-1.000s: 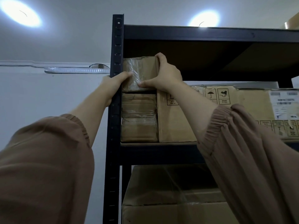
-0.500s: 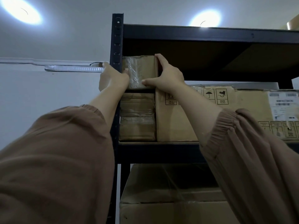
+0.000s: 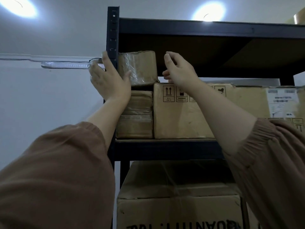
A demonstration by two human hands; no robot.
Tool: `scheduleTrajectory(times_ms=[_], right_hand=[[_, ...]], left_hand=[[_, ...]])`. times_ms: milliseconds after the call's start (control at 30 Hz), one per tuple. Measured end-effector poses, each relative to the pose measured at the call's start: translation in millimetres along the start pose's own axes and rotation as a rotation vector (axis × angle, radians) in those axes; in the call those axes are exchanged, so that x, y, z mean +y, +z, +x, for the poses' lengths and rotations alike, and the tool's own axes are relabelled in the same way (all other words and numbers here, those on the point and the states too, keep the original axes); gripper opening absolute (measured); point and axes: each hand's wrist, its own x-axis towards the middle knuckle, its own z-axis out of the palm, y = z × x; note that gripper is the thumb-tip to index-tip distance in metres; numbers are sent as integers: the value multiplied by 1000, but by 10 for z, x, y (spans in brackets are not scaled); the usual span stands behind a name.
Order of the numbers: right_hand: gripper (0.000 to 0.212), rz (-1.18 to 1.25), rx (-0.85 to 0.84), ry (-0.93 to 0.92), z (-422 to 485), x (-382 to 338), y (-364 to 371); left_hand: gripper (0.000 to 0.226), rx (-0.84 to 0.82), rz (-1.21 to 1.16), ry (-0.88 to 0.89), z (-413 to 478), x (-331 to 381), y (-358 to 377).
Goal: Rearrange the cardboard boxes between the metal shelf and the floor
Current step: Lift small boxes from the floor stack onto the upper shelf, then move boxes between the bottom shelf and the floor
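A small taped cardboard box (image 3: 140, 67) sits on top of a stack of two similar small boxes (image 3: 137, 113) at the left end of the dark metal shelf (image 3: 165, 146). My left hand (image 3: 109, 78) is open in front of the shelf's upright post, thumb near the small box's left face. Just right of the box, my right hand (image 3: 179, 70) is open, fingers spread and not touching it. A large box with handling symbols (image 3: 206, 113) stands beside the stack.
A big cardboard box (image 3: 178, 204) fills the level below. The shelf's upright post (image 3: 113, 30) rises by my left hand, and the top board (image 3: 206, 28) hangs close above the small box. A white wall lies to the left.
Both hands have let go of the small top box and drawn back from it. The box now rests on the stack.
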Motion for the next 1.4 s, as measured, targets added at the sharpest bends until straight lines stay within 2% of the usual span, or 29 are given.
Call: scheduleTrajectory(times_ms=[100, 167, 300, 400, 800, 1033, 1200, 1400], right_hand=[[42, 25, 135, -61, -195, 42, -30], [35, 5, 239, -110, -390, 87, -79], [30, -80, 339, -131, -826, 351, -329], [28, -157, 338, -110, -1245, 629, -672], [31, -360, 279, 297, -3245, 1698, -2562], [31, -452, 299, 607, -4515, 2256, -3698], [32, -512, 332, 791, -5189, 2670, -4385], [34, -550, 327, 940, -5567, 3373, -5127]], left_hand=[[72, 66, -78, 90, -277, 157, 18], [64, 53, -204, 134, -510, 340, 25], [53, -51, -399, 256, -1075, 716, 60], [54, -199, -490, 239, -1605, 975, 140], [48, -566, -638, -1, -4377, 2337, 302], [45, -865, -679, -116, -5911, 3127, 372], [41, -1038, -720, -145, -6765, 3701, 514], [42, -1234, -796, -160, -7531, 4385, 818]])
